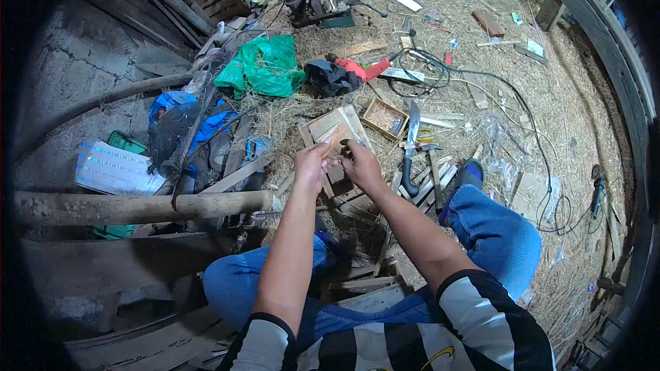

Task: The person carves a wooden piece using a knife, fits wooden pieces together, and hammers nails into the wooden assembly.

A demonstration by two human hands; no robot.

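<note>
A straw-strewn floor [495, 151] spreads all around, littered with wood scraps and cables. Across the left side runs a thick wooden pole [144, 207], its end near the person's left forearm. Beyond it, a crumpled green plastic bag [265, 67] lies ahead and to the left, and closer in, a pale wooden board [322, 122] sits beneath and just beyond the hands. Right of the board lies a large knife [413, 127], its blade pointing away and its dark handle toward the person. Farther off, a red power tool [368, 70] rests beside black plastic. A small open wooden box [385, 118] stands between the board and the knife, with small bits inside, and a hammer [434, 165] lies just right of the knife. The left hand [313, 163] is closed around a thin piece of wood [335, 139], held over the board; the right hand [363, 165] is at the wood's right side, fingers bent, though whether it grips cannot be told
</note>
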